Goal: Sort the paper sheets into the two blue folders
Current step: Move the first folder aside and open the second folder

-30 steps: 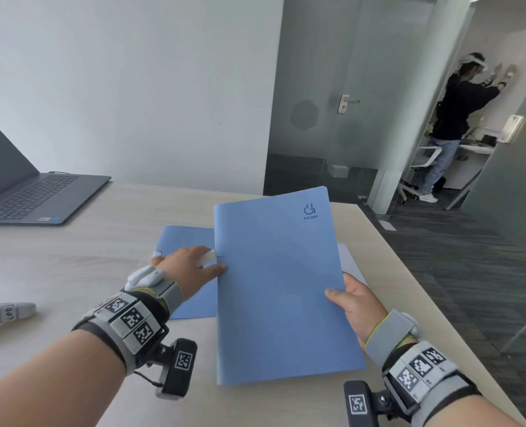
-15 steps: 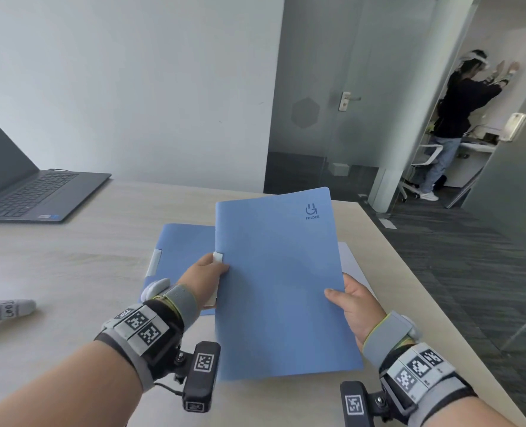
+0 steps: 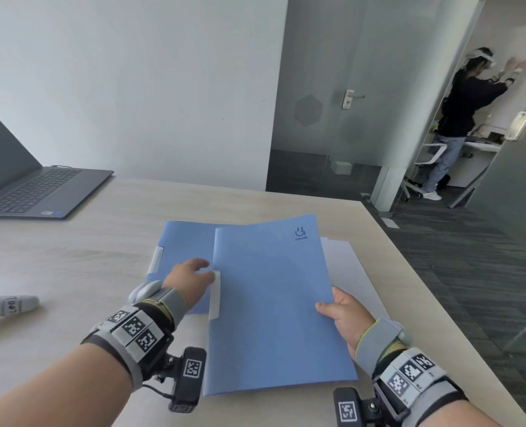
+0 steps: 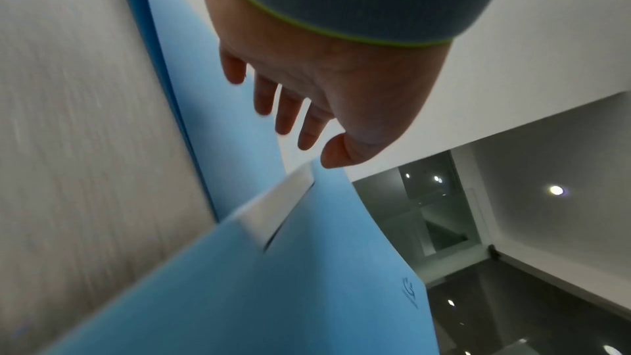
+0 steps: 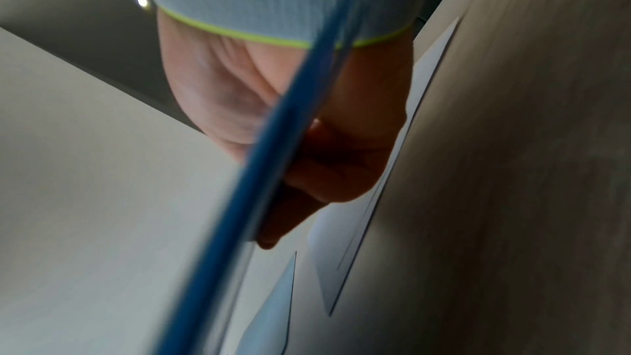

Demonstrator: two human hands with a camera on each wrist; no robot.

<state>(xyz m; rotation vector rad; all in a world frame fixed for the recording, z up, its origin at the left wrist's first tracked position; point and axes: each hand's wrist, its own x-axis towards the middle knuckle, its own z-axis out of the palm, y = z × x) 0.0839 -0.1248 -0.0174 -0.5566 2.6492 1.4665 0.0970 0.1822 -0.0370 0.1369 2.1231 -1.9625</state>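
Note:
My right hand (image 3: 342, 315) pinches the right edge of a blue folder (image 3: 271, 303), thumb on top and fingers under it, and holds it tilted above the table. In the right wrist view the folder's edge (image 5: 239, 212) runs between the thumb and fingers of my right hand (image 5: 273, 150). My left hand (image 3: 194, 278) hovers by the folder's spine with straight fingers and holds nothing; its thumb is near the white spine label (image 4: 283, 209). A second blue folder (image 3: 184, 241) lies flat under that hand. White paper sheets (image 3: 348, 272) lie on the table, partly hidden by the held folder.
An open laptop (image 3: 24, 186) stands at the back left. A white pen-like object (image 3: 6, 306) lies at the left edge of the view. The table's right edge (image 3: 425, 288) drops to dark carpet. Behind a glass door (image 3: 332, 103) stands a person (image 3: 459, 118).
My left hand has let go of the held folder's spine and its fingers have straightened over the lower folder. The right hand keeps its pinch; the held folder has barely moved.

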